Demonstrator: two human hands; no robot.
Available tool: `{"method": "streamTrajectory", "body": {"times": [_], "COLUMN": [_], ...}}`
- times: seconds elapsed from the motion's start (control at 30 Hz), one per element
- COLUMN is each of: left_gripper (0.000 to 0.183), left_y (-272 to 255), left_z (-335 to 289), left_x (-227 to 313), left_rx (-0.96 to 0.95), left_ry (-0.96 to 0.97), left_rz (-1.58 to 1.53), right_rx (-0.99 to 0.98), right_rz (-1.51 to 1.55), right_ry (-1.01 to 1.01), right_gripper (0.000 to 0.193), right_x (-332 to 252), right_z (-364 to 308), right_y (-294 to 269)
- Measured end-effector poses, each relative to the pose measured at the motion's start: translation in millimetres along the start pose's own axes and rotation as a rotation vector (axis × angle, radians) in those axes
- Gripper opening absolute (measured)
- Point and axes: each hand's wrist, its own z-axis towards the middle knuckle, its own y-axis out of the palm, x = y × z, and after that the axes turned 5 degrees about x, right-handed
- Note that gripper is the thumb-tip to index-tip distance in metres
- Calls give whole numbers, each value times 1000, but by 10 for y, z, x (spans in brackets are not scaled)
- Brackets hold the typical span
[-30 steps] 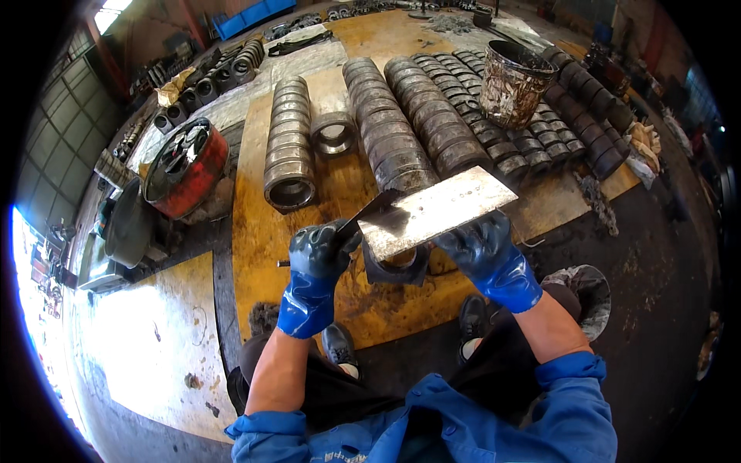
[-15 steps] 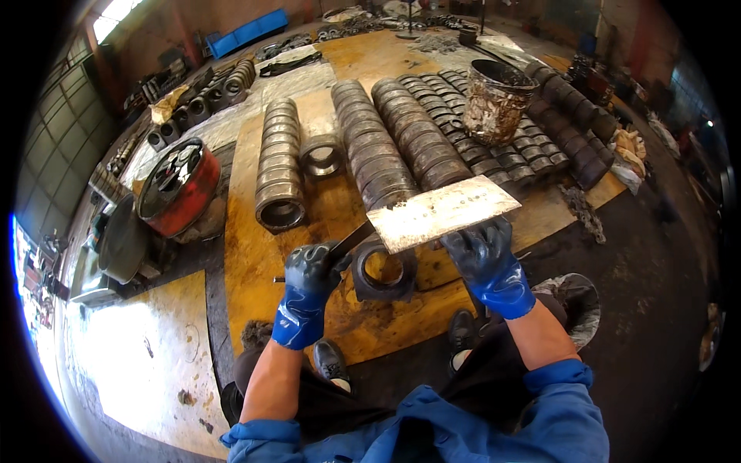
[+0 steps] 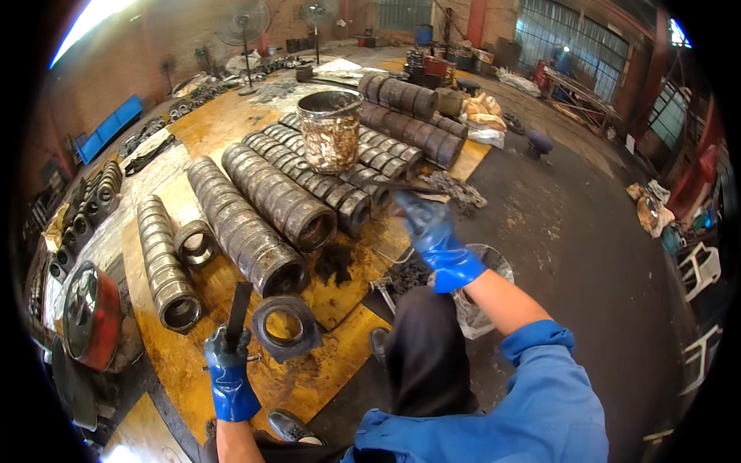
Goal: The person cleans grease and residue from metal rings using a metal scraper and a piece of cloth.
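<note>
L hand [image 3: 226, 353] is gripping bar [image 3: 240, 307] by lower end, closed tight; prob. stiff, poss. slick. R hand [image 3: 424, 222] is blurring, can't tell grip.

I am holding my blue-gloved left grip [image 3: 227, 359] closed at lower left, its bare left forearm [image 3: 237, 441] standing nearly upright beneath. My bare right forearm [image 3: 506, 301] is slanting up and leftward, the right grip [image 3: 429, 224] showing higher, its finger pose too blurred to tell.
</note>
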Motion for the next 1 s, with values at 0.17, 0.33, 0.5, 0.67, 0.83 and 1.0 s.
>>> {"method": "streamTrajectory", "body": {"times": [0.17,0.33,0.5,0.67,0.83,1.0], "left_gripper": [21,18,28,30,21,20], "left_y": [-72,87,236,223,55,160], "left_z": [-74,-248,-333,-307,-403,-205], "left_x": [25,-602,-828,-604,-933,-445], "left_rx": [31,-28,-83,-72,-28,134], "left_ry": [-276,-325,-500,-585,-564,-778], "left_rz": [-234,-377,-659,-816,-927,-633], "right_rx": [228,215,270,147,-217,-345], "right_rz": [-48,405,663,749,515,748], "right_ry": [418,1057,1379,1600,1454,1669], "right_gripper": [32,10,21,24,22,17], "right_x": [439,1608,2038,2199,1799,1341], "right_z": [-616,-1778,-2890,-3574,-3854,-4650], "right_y": [-756,-1209,-1598,-1651,-1562,-1554]}}
